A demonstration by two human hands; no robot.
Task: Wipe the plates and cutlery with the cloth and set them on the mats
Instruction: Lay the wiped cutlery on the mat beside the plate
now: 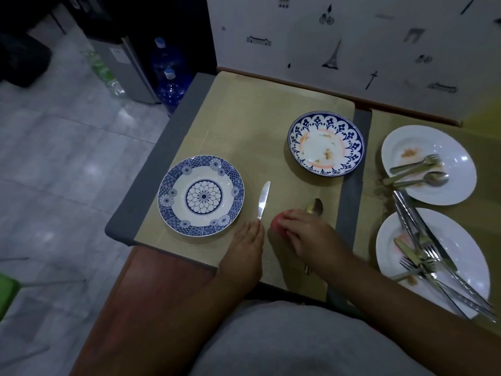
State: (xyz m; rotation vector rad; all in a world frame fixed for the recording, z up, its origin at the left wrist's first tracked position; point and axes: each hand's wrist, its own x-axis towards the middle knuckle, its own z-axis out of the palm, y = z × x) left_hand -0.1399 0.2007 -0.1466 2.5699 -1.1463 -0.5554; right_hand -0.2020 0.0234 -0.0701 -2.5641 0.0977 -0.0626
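A clean blue-patterned plate [201,195] lies on the beige mat [244,118], with a table knife [263,200] just to its right. My left hand [245,251] rests over the knife's handle, so only the blade shows. My right hand [309,236] is closed on a pink cloth [278,223] wrapped around the stem of a spoon [315,207], whose bowl sticks out beyond my fingers. A blue-rimmed plate [325,143] with food smears sits further back on the same mat.
On the right mat [379,126] two soiled white plates, one far [458,164] and one near [461,240], carry several forks, spoons and knives [417,234]. A wall lies behind the table. The table's left edge [151,169] drops to the tiled floor, where water bottles [170,77] stand.
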